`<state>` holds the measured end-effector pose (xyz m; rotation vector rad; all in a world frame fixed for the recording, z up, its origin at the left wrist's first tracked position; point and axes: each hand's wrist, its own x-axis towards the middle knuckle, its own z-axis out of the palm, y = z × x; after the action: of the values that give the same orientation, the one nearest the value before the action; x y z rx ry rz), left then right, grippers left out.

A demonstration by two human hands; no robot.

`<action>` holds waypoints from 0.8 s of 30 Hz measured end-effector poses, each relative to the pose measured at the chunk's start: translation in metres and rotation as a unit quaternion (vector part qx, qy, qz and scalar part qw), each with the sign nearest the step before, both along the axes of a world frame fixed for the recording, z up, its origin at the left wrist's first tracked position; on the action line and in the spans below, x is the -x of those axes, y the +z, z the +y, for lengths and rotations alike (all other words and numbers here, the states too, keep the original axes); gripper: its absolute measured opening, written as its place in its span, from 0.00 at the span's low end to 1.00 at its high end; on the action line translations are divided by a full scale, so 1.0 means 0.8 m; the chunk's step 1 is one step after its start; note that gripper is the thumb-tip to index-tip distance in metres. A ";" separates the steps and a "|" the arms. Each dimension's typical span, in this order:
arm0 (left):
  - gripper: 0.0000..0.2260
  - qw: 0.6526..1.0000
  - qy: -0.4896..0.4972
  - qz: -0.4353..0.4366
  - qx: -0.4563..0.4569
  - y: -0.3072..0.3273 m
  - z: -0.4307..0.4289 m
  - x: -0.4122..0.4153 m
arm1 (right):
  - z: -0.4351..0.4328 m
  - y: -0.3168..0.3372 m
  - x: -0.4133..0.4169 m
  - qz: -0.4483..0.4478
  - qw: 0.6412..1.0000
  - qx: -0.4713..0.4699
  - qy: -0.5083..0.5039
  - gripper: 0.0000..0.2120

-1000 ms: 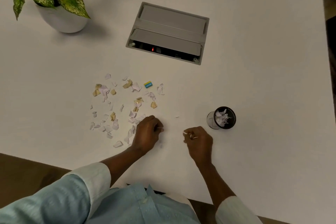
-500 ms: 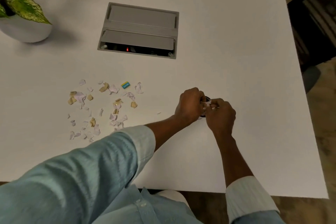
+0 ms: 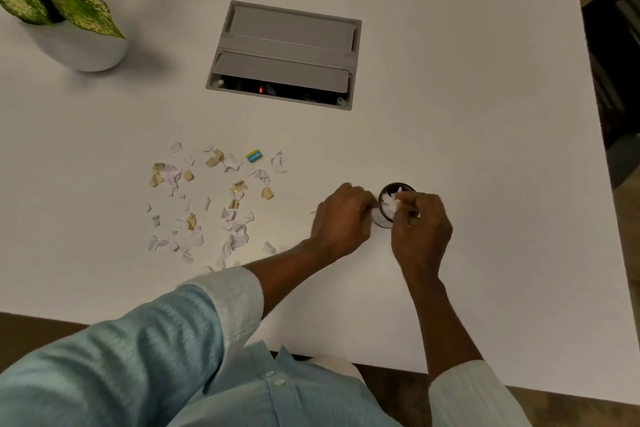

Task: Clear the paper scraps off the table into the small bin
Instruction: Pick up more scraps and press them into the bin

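Right hand grip was curled over the small bin, fingertips bunched at its mouth on white paper; couldn't tell if anything was still pinched. Left hand grip was closed against the bin's left side, contents hidden. Bin already held white bits. Remaining paper scraps lay scattered on the desk, well to the left, so the left hand was nearer.

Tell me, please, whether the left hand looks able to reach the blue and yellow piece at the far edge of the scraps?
Probably yes. The left hand sits beside the small bin, and only bare table lies between it and the blue and yellow piece; nothing stands in the way.
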<state>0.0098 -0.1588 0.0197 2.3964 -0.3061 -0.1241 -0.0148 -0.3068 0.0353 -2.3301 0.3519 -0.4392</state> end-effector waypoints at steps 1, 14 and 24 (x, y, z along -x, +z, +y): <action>0.08 1.000 0.017 0.003 -0.004 -0.007 0.019 0.006 | 0.010 -0.001 0.003 -0.001 1.000 -0.009 0.024 0.08; 0.39 0.965 0.041 0.105 -0.236 -0.072 0.290 0.088 | 0.100 -0.103 -0.005 0.243 0.924 0.112 0.272 0.19; 0.56 0.952 -0.041 0.179 -0.244 -0.098 0.306 0.118 | 0.133 -0.129 -0.016 0.277 0.888 0.179 0.321 0.25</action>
<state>-0.0848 0.0862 -0.0585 2.7767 -0.2194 -0.7392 -0.0023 -0.2005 -0.0679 -2.7157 -0.2801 0.5413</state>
